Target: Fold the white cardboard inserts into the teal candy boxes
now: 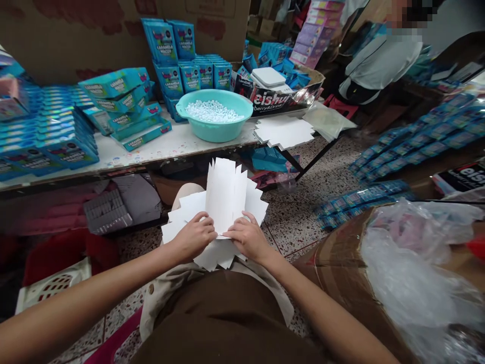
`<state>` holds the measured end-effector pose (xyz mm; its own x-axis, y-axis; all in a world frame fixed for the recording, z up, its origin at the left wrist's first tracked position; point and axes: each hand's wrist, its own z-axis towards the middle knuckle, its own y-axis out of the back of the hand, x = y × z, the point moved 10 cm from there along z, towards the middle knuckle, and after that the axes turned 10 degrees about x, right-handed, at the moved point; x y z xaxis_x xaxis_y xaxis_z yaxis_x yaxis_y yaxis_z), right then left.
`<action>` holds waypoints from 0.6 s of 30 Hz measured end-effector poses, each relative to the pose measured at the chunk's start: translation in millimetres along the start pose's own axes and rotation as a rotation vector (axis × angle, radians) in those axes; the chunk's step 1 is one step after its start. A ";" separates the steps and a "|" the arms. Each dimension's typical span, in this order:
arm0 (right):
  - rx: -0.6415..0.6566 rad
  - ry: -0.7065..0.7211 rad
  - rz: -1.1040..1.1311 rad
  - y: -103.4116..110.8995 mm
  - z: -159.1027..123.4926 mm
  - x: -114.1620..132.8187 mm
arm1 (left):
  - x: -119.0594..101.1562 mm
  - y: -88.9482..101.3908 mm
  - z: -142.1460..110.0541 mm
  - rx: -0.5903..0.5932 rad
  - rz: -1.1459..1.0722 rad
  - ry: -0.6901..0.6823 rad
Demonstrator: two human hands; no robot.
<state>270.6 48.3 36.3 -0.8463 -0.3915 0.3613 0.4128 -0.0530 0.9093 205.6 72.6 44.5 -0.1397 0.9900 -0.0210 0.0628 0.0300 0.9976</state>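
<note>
A bundle of white die-cut card sheets (223,194) with jagged, toothed edges stands upright above my lap. My left hand (195,236) grips its lower left side, and my right hand (246,237) presses on its lower right side, with the fingers of both hands curled over the sheets. The two hands nearly meet at the middle of the bundle. Its lower part fans out beneath my palms, partly hidden by them. A brown cloth (223,313) covers my lap just below.
On the table (182,139) stand a teal basin (231,132) of white beads, a flat stack of white card and blue printed boxes. A person (379,65) stands at the far right. Blue packets lie right, and a plastic-covered cardboard box (333,263) sits close by my right arm.
</note>
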 end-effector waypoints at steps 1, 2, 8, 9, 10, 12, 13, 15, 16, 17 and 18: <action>0.003 -0.003 0.017 1.3 2.4 -3.4 | 5.1 3.1 3.8 0.015 -0.040 0.011; 0.007 -0.014 0.033 2.5 4.7 -7.5 | 10.8 6.4 7.4 0.026 -0.081 0.024; 0.026 -0.131 0.064 5.3 17.3 -25.3 | 32.7 10.2 12.9 0.023 -0.148 0.061; 0.036 -0.156 0.049 4.7 19.2 -26.2 | 33.8 11.4 8.9 -0.028 -0.100 0.085; 0.051 -0.181 0.031 3.6 21.1 -26.8 | 32.4 12.7 3.6 -0.085 -0.033 0.102; 0.080 -0.223 -0.007 1.2 24.7 -26.6 | 21.7 13.7 -7.6 -0.185 0.122 0.096; 0.088 -0.242 -0.022 0.4 26.3 -26.4 | 14.0 12.6 -12.1 -0.218 0.192 0.074; 0.091 -0.276 -0.047 -0.3 28.7 -25.7 | -0.1 8.1 -16.5 -0.247 0.276 0.026; 0.091 -0.285 -0.062 -0.4 29.5 -24.6 | -4.4 5.1 -15.8 -0.243 0.290 0.016; 0.090 -0.281 -0.083 -0.6 30.0 -22.2 | -6.0 1.1 -13.2 -0.223 0.288 0.026; 0.088 -0.260 -0.106 -0.7 30.3 -17.9 | -6.0 -4.9 -8.5 -0.180 0.274 0.044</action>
<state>275.2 83.2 35.4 -0.9459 -0.1385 0.2934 0.2959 0.0033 0.9552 197.8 65.3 40.2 -0.1848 0.9508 0.2485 -0.0711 -0.2651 0.9616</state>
